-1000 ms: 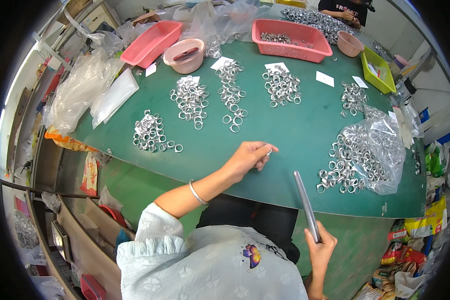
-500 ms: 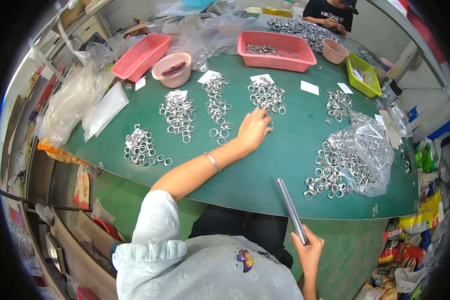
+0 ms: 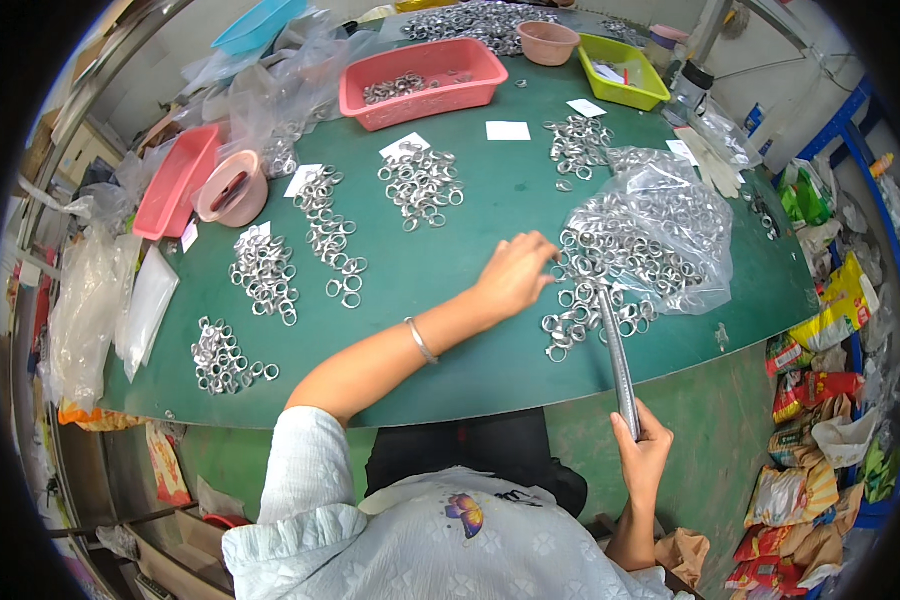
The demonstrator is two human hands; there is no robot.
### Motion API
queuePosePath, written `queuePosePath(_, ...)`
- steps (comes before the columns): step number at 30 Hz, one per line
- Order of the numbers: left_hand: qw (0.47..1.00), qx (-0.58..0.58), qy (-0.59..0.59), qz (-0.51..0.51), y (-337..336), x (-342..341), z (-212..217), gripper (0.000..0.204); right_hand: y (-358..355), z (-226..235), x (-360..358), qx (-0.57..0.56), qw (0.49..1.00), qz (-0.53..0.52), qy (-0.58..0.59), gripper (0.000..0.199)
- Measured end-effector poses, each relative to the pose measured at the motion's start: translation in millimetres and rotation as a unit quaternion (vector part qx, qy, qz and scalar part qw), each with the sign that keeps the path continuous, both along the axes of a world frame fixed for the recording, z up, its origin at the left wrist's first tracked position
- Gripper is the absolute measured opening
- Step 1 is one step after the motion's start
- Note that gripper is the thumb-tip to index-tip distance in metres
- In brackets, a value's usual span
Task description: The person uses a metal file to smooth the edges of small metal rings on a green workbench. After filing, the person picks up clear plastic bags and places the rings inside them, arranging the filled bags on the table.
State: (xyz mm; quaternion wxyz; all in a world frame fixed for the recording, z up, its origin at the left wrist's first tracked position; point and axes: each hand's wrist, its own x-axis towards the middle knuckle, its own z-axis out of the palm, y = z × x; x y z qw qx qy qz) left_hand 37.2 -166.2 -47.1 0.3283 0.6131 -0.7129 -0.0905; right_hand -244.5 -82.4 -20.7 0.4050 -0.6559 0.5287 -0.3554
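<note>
My right hand (image 3: 642, 440) is wrapped round the lower end of a tapered metal ring mandrel (image 3: 618, 365). The mandrel's upper tip lies over the near side of a large heap of silver-coloured rings (image 3: 660, 235), which spreads out of a clear plastic bag (image 3: 705, 240). At the left edge of that heap is my left hand (image 3: 518, 275), its fingers bent and slightly apart, with no ring visible in them. Smaller ring groups lie across the green table (image 3: 450, 330): a middle group (image 3: 420, 185), a long one (image 3: 330, 235), and two more at the left (image 3: 263, 275) (image 3: 220, 358).
White paper slips, such as one bare slip (image 3: 508, 131), lie above the groups. Behind are a pink tray (image 3: 425, 105) with rings, a pink bowl (image 3: 549, 43) and a green basket (image 3: 625, 90). Another pink tray (image 3: 175, 185), a bowl (image 3: 235, 200) and plastic bags (image 3: 90, 310) stand left.
My left hand has moved from the middle ring group to the large heap at the right. The mandrel in my right hand now reaches over that heap. The view has turned to the right.
</note>
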Motion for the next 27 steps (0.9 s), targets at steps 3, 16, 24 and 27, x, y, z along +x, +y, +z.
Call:
queuePosePath(3,0.997,0.042,-0.031,-0.053,-10,-15,-4,0.023,-2,-1,-4,0.001,1.000,-0.013,-0.003,0.019)
queuePosePath(16,0.675,0.152,0.722,-0.017,79,7,37,0.034,15,3,12,0.131,0.983,0.055,-0.112,0.027)
queuePosePath(24,0.741,-0.054,0.669,0.031,124,-19,44,0.032,29,7,30,0.112,0.976,0.165,-0.082,0.028)
queuePosePath(27,0.782,-0.141,0.606,0.027,127,-25,37,0.031,32,11,32,0.084,0.980,0.166,-0.076,0.026)
